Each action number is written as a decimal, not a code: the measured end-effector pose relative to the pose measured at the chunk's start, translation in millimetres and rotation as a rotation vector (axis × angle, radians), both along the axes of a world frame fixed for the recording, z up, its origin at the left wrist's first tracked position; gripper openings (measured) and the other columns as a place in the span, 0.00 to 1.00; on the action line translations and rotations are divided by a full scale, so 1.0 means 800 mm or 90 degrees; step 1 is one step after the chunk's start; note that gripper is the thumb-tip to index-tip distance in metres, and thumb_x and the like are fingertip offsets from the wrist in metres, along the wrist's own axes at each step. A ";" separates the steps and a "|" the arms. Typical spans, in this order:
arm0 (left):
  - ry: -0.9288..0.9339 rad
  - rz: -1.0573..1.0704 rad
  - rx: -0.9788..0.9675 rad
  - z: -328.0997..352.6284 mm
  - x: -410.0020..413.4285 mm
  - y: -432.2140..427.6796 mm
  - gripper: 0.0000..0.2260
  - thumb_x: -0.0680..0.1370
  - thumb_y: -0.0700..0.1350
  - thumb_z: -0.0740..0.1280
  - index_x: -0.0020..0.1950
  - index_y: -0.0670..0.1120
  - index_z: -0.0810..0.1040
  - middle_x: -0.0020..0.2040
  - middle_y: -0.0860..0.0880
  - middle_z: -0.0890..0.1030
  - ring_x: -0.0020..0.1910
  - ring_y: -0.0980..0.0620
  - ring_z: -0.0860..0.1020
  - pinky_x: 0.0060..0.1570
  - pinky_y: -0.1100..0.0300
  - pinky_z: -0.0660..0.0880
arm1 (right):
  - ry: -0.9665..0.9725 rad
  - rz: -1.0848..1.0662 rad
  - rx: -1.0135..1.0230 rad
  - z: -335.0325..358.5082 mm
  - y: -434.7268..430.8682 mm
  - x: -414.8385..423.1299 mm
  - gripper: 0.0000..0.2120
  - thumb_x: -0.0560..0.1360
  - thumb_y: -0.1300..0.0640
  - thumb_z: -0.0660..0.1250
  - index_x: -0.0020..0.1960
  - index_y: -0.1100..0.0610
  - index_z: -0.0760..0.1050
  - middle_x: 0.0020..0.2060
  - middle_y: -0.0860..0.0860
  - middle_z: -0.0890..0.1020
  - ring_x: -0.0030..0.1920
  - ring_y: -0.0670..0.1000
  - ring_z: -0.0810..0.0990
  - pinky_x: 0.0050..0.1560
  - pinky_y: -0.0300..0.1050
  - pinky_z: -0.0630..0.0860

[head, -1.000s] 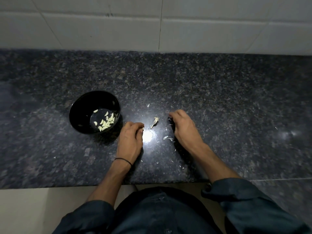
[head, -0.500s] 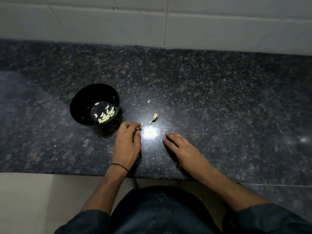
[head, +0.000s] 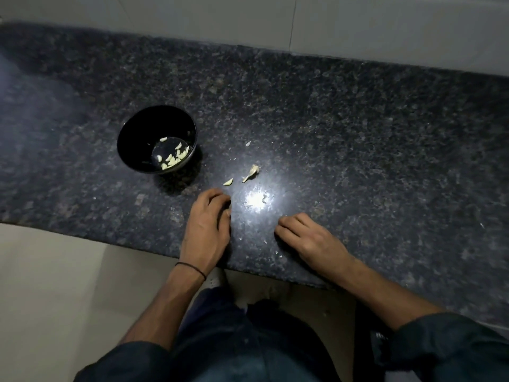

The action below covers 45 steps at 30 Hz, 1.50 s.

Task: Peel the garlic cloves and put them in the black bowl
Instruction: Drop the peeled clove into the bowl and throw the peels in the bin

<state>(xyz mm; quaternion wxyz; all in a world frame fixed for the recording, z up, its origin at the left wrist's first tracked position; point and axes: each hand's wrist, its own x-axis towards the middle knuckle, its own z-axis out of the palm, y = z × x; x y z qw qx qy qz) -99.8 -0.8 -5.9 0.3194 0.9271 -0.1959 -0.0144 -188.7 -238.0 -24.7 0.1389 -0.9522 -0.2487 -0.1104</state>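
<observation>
Wears dark blue sleeves [head: 440,351] pushed up the forearms, thin black band [head: 192,267] on left wrist, dark trousers [head: 234,343].

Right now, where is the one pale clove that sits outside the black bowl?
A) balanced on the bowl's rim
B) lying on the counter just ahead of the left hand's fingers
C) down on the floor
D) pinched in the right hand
B: the clove lies on the counter just beyond the left hand, between the black bowl and the dry stem scrap, with no finger touching it.
</observation>
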 end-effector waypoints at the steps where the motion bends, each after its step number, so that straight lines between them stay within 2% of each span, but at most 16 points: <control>1: -0.003 0.004 -0.001 0.002 -0.003 0.000 0.09 0.80 0.36 0.66 0.59 0.39 0.79 0.61 0.44 0.75 0.61 0.46 0.74 0.64 0.57 0.70 | -0.005 0.000 -0.001 -0.001 0.000 0.002 0.12 0.84 0.63 0.56 0.56 0.64 0.78 0.55 0.58 0.79 0.48 0.56 0.75 0.46 0.51 0.79; 3: -0.012 0.003 -0.009 0.005 -0.010 -0.001 0.08 0.80 0.35 0.66 0.59 0.39 0.79 0.60 0.44 0.75 0.60 0.46 0.74 0.63 0.58 0.70 | -0.012 -0.022 0.011 0.002 0.004 0.004 0.12 0.83 0.64 0.55 0.55 0.63 0.78 0.54 0.57 0.79 0.47 0.56 0.74 0.46 0.50 0.78; 5: -0.020 -0.009 -0.021 0.008 -0.013 -0.005 0.08 0.80 0.35 0.66 0.58 0.38 0.80 0.59 0.44 0.76 0.58 0.46 0.75 0.62 0.58 0.71 | 0.020 -0.085 0.100 0.007 0.013 0.006 0.13 0.83 0.62 0.55 0.52 0.62 0.78 0.50 0.55 0.80 0.46 0.56 0.75 0.48 0.47 0.75; 7: -0.026 -0.021 -0.027 0.010 -0.012 -0.009 0.08 0.80 0.35 0.66 0.58 0.38 0.80 0.59 0.44 0.77 0.58 0.45 0.76 0.62 0.56 0.72 | 0.097 -0.215 0.301 0.018 0.023 0.008 0.09 0.79 0.66 0.61 0.48 0.59 0.79 0.45 0.52 0.81 0.46 0.52 0.77 0.48 0.42 0.74; 9: -0.029 -0.044 -0.043 0.013 -0.010 -0.016 0.08 0.80 0.37 0.65 0.57 0.38 0.81 0.58 0.44 0.78 0.58 0.46 0.76 0.62 0.58 0.70 | 0.174 -0.403 0.547 0.030 0.027 0.007 0.11 0.75 0.71 0.66 0.44 0.58 0.81 0.41 0.51 0.83 0.44 0.45 0.80 0.48 0.34 0.73; 12: -0.022 -0.095 -0.084 0.019 -0.004 -0.034 0.09 0.80 0.39 0.64 0.56 0.39 0.81 0.56 0.45 0.79 0.56 0.48 0.76 0.61 0.62 0.69 | 0.230 -0.622 0.856 0.045 0.022 -0.007 0.11 0.76 0.72 0.68 0.44 0.57 0.82 0.39 0.52 0.85 0.40 0.45 0.80 0.45 0.35 0.76; 15: -0.001 -0.163 -0.120 0.019 0.002 -0.052 0.08 0.80 0.39 0.64 0.55 0.41 0.81 0.55 0.47 0.79 0.56 0.49 0.76 0.62 0.62 0.70 | 0.196 -0.689 1.109 0.061 0.023 -0.028 0.11 0.76 0.74 0.65 0.46 0.60 0.80 0.37 0.50 0.84 0.38 0.44 0.80 0.43 0.33 0.77; 17: 0.015 -0.222 -0.128 0.017 0.005 -0.058 0.08 0.80 0.39 0.65 0.56 0.42 0.81 0.56 0.49 0.78 0.56 0.49 0.76 0.61 0.56 0.73 | 0.162 -0.713 1.228 0.068 0.030 -0.042 0.11 0.77 0.75 0.63 0.47 0.62 0.78 0.36 0.49 0.84 0.38 0.43 0.81 0.43 0.32 0.78; 19: 0.023 -0.288 -0.135 0.015 0.008 -0.060 0.08 0.81 0.39 0.64 0.56 0.43 0.81 0.56 0.49 0.78 0.56 0.49 0.77 0.60 0.53 0.73 | 0.120 -0.741 1.309 0.072 0.042 -0.056 0.11 0.78 0.75 0.62 0.48 0.62 0.78 0.35 0.49 0.84 0.37 0.43 0.81 0.43 0.31 0.79; 25: 0.053 -0.499 -0.142 0.020 -0.001 -0.048 0.08 0.80 0.37 0.64 0.56 0.41 0.81 0.55 0.47 0.79 0.56 0.47 0.78 0.59 0.56 0.74 | -0.087 -0.841 1.480 0.079 0.119 -0.103 0.11 0.79 0.74 0.60 0.49 0.62 0.77 0.37 0.52 0.84 0.38 0.45 0.82 0.42 0.32 0.80; 31: 0.096 -0.736 -0.116 0.020 -0.063 -0.028 0.11 0.79 0.39 0.62 0.56 0.42 0.82 0.54 0.46 0.79 0.53 0.48 0.79 0.56 0.58 0.74 | -0.258 -0.937 1.543 0.074 0.227 -0.178 0.10 0.79 0.73 0.60 0.50 0.62 0.78 0.42 0.55 0.83 0.44 0.48 0.82 0.44 0.34 0.81; 36: 0.120 -0.925 -0.068 0.013 -0.149 -0.005 0.11 0.80 0.40 0.62 0.58 0.42 0.81 0.56 0.47 0.78 0.55 0.50 0.78 0.57 0.54 0.76 | -0.456 -0.993 1.587 0.065 0.308 -0.264 0.10 0.79 0.73 0.60 0.50 0.62 0.78 0.43 0.55 0.82 0.45 0.49 0.82 0.44 0.34 0.81; 40: 0.124 -1.072 -0.019 0.005 -0.229 0.017 0.10 0.80 0.36 0.64 0.57 0.42 0.82 0.54 0.47 0.79 0.53 0.50 0.78 0.56 0.56 0.75 | -0.644 -1.023 1.598 0.050 0.383 -0.343 0.10 0.79 0.73 0.60 0.49 0.62 0.78 0.40 0.54 0.83 0.41 0.47 0.83 0.44 0.33 0.81; 43: 0.125 -1.172 0.046 -0.007 -0.301 0.042 0.10 0.79 0.38 0.63 0.56 0.42 0.82 0.53 0.47 0.80 0.51 0.50 0.78 0.54 0.57 0.75 | -0.785 -1.029 1.620 0.029 0.447 -0.412 0.10 0.79 0.73 0.60 0.49 0.62 0.77 0.40 0.54 0.83 0.41 0.47 0.84 0.45 0.34 0.81; 45: 0.131 -1.220 0.106 -0.021 -0.349 0.064 0.10 0.79 0.37 0.64 0.56 0.43 0.82 0.52 0.48 0.79 0.50 0.50 0.79 0.52 0.62 0.73 | -0.851 -1.046 1.636 0.006 0.494 -0.458 0.10 0.79 0.74 0.60 0.48 0.63 0.77 0.40 0.55 0.83 0.41 0.47 0.84 0.43 0.34 0.81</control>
